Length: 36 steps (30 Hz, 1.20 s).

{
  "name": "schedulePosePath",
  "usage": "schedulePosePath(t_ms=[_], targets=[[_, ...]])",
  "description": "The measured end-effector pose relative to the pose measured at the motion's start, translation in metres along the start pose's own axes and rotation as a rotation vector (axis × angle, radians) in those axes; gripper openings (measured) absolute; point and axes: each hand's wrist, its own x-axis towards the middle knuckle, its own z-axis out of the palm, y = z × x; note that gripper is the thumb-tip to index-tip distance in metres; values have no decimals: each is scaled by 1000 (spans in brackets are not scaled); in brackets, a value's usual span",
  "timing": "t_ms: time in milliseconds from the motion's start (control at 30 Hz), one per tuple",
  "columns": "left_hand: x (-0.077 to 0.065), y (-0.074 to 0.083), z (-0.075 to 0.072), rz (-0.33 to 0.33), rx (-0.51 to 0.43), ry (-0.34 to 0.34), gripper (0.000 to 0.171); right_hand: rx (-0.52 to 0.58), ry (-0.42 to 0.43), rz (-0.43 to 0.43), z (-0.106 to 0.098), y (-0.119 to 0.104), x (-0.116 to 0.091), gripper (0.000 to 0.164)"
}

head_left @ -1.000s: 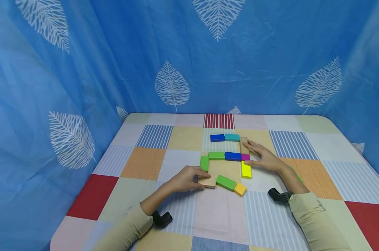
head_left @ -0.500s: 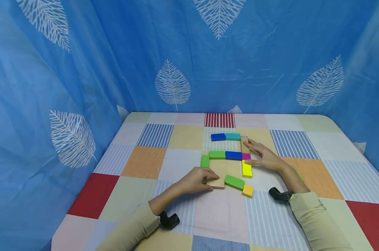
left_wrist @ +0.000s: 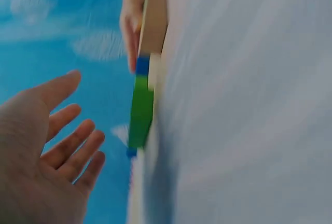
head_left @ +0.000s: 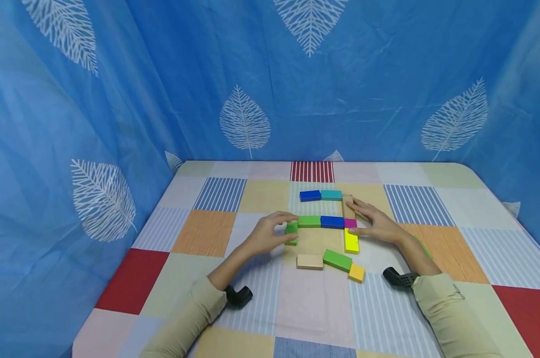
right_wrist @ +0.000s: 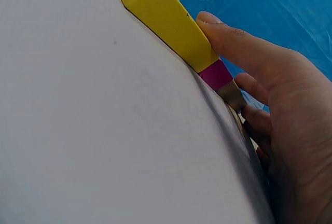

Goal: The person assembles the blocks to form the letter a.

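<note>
My left hand [head_left: 265, 233] is held with thumb and fingers apart around a short green block [head_left: 291, 227] at the left end of a block outline. In the left wrist view its fingers are loosely spread, with a gap to the green block [left_wrist: 141, 112]. My right hand [head_left: 379, 224] rests at the outline's right side. Its fingers touch a plain wooden block [head_left: 348, 213], and the thumb lies on a yellow block [head_left: 351, 244]. A small magenta block [head_left: 349, 223] sits between those two. A green block [head_left: 309, 222] and a blue block [head_left: 332, 222] form the middle row.
Nearer lies a wooden block [head_left: 310, 262], then a slanted green block [head_left: 337, 260] and an orange-yellow block [head_left: 357, 273]. At the far side are blue [head_left: 310, 196] and teal [head_left: 330, 195] blocks. A green piece [head_left: 423, 247] shows partly behind the right forearm. Blue curtains surround the patchwork-covered table [head_left: 315, 308].
My left hand slid the near wooden block rightward, pushing the slanted green and orange-yellow blocks along, then let go and moved up to the left green block. My right hand stayed put.
</note>
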Motion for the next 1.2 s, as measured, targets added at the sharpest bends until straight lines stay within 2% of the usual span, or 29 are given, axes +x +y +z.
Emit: schedulePosePath(t_ms=[67,133,267,333,500,667,933,1200], targets=[[0,-13,-5,-21,-35,-4,53,4,-2,-1,0,0,0,82],[-2,-23,-6,-58,-52,-49,59,7,-5,2,0,0,0,82],[-4,-36,-3,-124,-5,-132,67,-2,-5,7,0,0,0,82],[-4,-39,-2,-117,4,-154,67,-10,-4,10,-1,0,1,82],[-3,-40,-2,-71,4,-170,64,-22,0,10,-2,0,1,83],[-3,-40,-2,-85,14,-167,63,-22,5,4,-3,0,2,83],[-5,-40,0,-68,1,-132,62,-20,6,5,-2,1,2,83],[-7,-37,-2,-70,16,-135,66,6,15,-15,0,1,1,78]])
